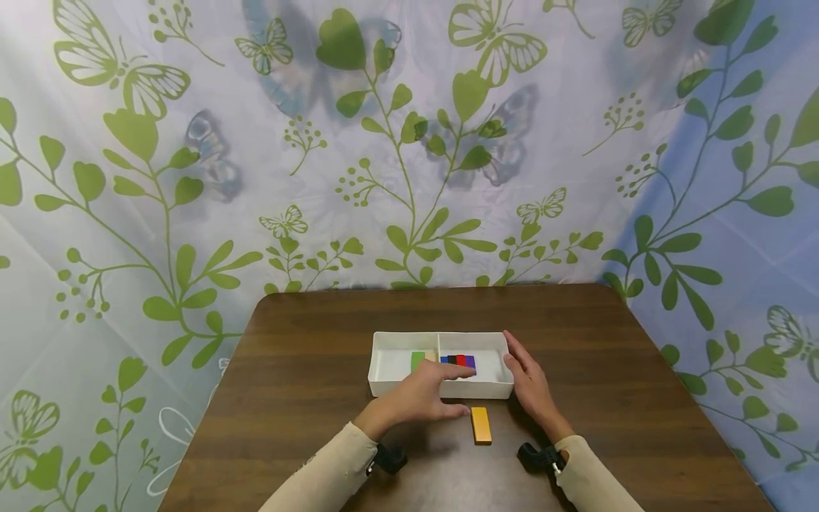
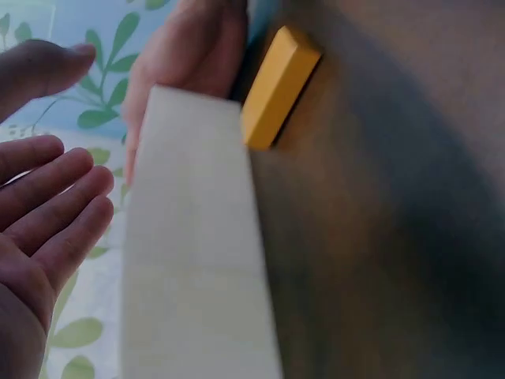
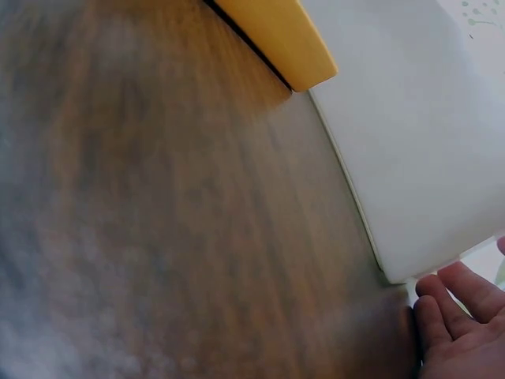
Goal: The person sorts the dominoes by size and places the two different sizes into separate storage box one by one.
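A white two-compartment tray (image 1: pixel 403 390) stands on the table. Its left compartment holds a green block (image 1: pixel 417 358) and a pale block (image 1: pixel 431 356); blue, black, red (image 1: pixel 461 360) and purple (image 1: pixel 470 362) blocks lie side by side in the right one. My left hand (image 1: pixel 419 395) hovers at the tray's front wall, thumb and fingers spread apart with nothing between them. Just right of its thumb, a yellow-orange block (image 1: pixel 481 426) lies on the table before the tray. My right hand (image 1: pixel 532 384) rests along the tray's right end, extended fingers and thumb touching it.
The brown wooden table (image 1: pixel 313 370) extends around the tray on all sides. Behind it hangs a curtain (image 1: pixel 409 156) printed with leaves and butterflies. Each wrist wears a black camera, the left one (image 1: pixel 389 459) and the right one (image 1: pixel 537 457).
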